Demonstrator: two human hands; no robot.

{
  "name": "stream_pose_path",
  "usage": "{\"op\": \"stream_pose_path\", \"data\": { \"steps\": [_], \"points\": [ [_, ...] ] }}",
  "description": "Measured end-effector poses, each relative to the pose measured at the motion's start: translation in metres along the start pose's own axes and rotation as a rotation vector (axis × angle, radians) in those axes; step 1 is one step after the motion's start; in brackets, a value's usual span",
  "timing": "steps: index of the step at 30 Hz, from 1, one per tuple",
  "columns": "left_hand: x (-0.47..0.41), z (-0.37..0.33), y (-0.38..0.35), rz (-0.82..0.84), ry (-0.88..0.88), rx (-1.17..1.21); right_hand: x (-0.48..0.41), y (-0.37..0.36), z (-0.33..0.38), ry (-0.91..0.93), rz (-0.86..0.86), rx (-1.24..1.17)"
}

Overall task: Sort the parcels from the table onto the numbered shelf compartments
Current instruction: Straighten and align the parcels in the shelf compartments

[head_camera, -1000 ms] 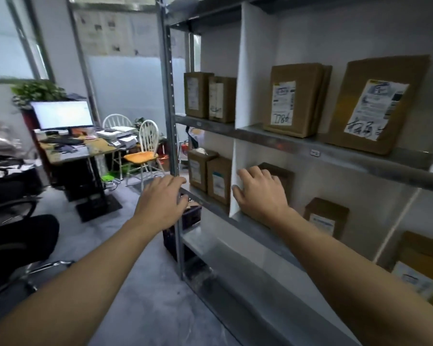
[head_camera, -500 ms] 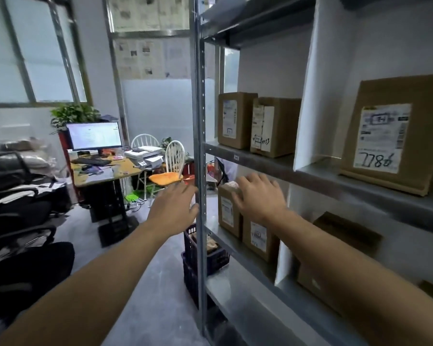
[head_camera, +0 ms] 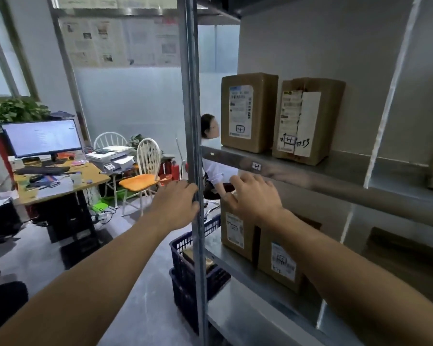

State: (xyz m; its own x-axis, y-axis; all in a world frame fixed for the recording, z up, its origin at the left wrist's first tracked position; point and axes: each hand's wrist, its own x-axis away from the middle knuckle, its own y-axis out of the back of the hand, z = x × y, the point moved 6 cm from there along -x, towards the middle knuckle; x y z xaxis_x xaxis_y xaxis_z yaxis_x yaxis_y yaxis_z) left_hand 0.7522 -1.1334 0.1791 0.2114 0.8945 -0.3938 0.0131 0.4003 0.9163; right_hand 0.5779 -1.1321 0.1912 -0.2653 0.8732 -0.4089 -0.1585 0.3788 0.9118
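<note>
Two brown parcels with white labels stand on the upper shelf: one on the left, one right of it. Below them, two more labelled parcels stand side by side, a left one and a right one. My right hand lies over the top of the left lower parcel with its fingers spread and relaxed. My left hand holds nothing; its fingertips touch the shelf's metal upright post.
The shelf edge carries a small label tag. A blue crate sits on the floor by the post. A desk with a monitor, an orange-seated chair and a seated person lie beyond.
Both hands have moved left along the shelf. The right hand went from the white divider to the leftmost lower parcel. The left hand reached the upright post.
</note>
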Motion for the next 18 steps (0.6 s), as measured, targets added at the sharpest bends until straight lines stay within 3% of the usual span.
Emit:
{"op": "stream_pose_path", "data": {
  "steps": [6,10,18],
  "points": [
    [-0.075,0.027,0.014,-0.171,-0.207,0.145,-0.038,0.015,0.016,-0.177,-0.119,0.01],
    [-0.114,0.03,0.033,-0.312,-0.332,0.325,-0.052,0.048,0.019,-0.27,-0.33,0.066],
    [-0.173,0.005,0.041,-0.377,-0.399,0.68,-0.074,0.073,-0.021,-0.521,-0.557,-0.23]
  ]
}}
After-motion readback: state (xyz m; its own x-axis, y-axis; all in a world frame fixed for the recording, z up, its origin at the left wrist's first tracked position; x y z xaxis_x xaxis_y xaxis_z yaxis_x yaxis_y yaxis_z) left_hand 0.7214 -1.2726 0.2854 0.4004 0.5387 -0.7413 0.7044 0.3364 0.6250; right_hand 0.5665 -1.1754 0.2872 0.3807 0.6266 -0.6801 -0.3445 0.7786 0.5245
